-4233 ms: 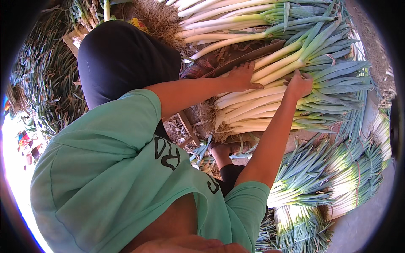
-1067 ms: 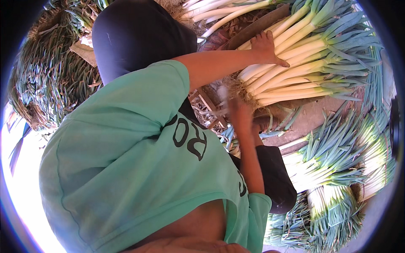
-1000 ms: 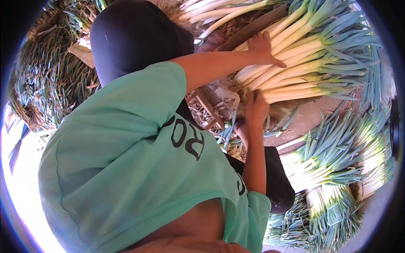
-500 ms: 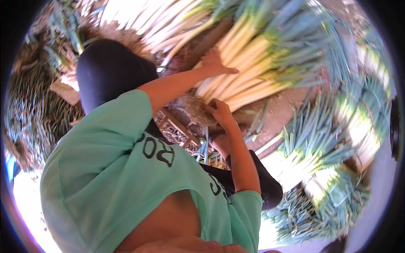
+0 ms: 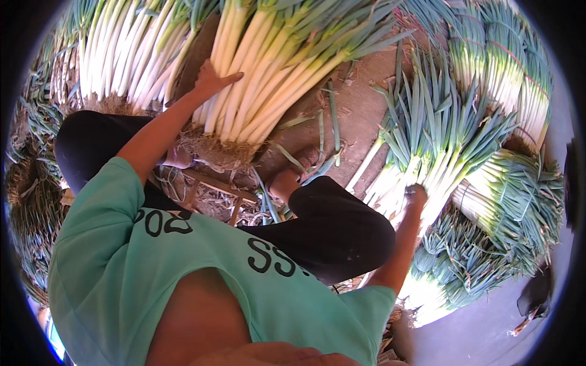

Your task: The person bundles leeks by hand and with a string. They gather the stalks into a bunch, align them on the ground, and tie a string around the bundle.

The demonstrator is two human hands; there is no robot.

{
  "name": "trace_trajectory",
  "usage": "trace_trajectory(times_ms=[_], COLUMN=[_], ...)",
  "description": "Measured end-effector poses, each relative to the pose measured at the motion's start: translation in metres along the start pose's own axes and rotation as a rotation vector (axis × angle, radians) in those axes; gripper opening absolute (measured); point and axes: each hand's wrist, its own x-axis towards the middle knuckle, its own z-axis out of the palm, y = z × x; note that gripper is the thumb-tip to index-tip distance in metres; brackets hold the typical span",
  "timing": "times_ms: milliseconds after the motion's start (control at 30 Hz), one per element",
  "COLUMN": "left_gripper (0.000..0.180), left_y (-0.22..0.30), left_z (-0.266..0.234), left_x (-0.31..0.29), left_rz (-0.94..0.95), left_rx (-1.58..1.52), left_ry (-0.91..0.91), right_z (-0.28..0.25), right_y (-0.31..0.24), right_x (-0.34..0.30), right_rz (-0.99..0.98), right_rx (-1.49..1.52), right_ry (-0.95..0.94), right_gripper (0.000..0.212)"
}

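Observation:
A thick heap of long green onions (image 5: 253, 91) lies ahead of me, their white stalks toward me, with soil-caked roots (image 5: 223, 146) at the near end. My left hand (image 5: 213, 80) rests open on the heap's left side, thumb stretched over the stalks. To the right, my right hand (image 5: 417, 194) is closed among the stalks of a looser pile of cleaner green onions (image 5: 433, 140). A dark spot shows at its fingertips, and whatever it grips is hidden.
More rooted green onions (image 5: 131, 55) lie far left. Tied bundles of green onions (image 5: 500, 55) stand far right, others (image 5: 513, 189) nearer. Leaf scraps (image 5: 334, 116) litter the brown ground. A small wooden frame (image 5: 220, 186) sits between my legs, beside my bent knee (image 5: 360, 232).
My right hand has left the root end of the heap and moved right to the looser pile. My left hand stays on the heap. The whole view has shifted and turned.

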Motion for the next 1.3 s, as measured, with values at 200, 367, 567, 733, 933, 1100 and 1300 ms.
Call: trace_trajectory(times_ms=[200, 367, 567, 733, 933, 1100, 1300], left_gripper=[0.127, 0.142, 0.135, 0.134, 0.127, 0.127, 0.128], left_y=[-0.033, 0.006, 0.014, 0.021, 0.036, 0.015, 0.016], left_z=[-0.018, -0.013, -0.028, -0.028, -0.032, -0.040, -0.045], left_x=[-0.004, -0.001, -0.040, -0.056, -0.047, -0.050, -0.045], left_rz=[-0.064, -0.112, -0.161, -0.213, -0.148, -0.205, -0.202], left_rx=[0.008, -0.092, -0.097, -0.133, -0.106, -0.112, -0.118], left_ry=[0.003, -0.143, -0.054, -0.046, -0.001, 0.029, 0.047], right_z=[0.114, 0.266, 0.358, 0.395, 0.410, 0.416, 0.416], right_y=[0.049, -0.001, -0.087, -0.118, -0.144, -0.146, -0.146], right_x=[-0.009, -0.032, -0.112, -0.181, -0.232, -0.266, -0.270], right_rz=[-0.222, -0.428, -0.634, -0.672, -0.677, -0.649, -0.578], right_rx=[-0.589, -0.451, -0.388, -0.322, -0.263, -0.249, -0.206], right_ry=[-0.273, -0.437, -0.675, -0.816, -0.832, -0.906, -0.910], right_gripper=[0.022, 0.024, 0.027, 0.029, 0.031, 0.033, 0.035])
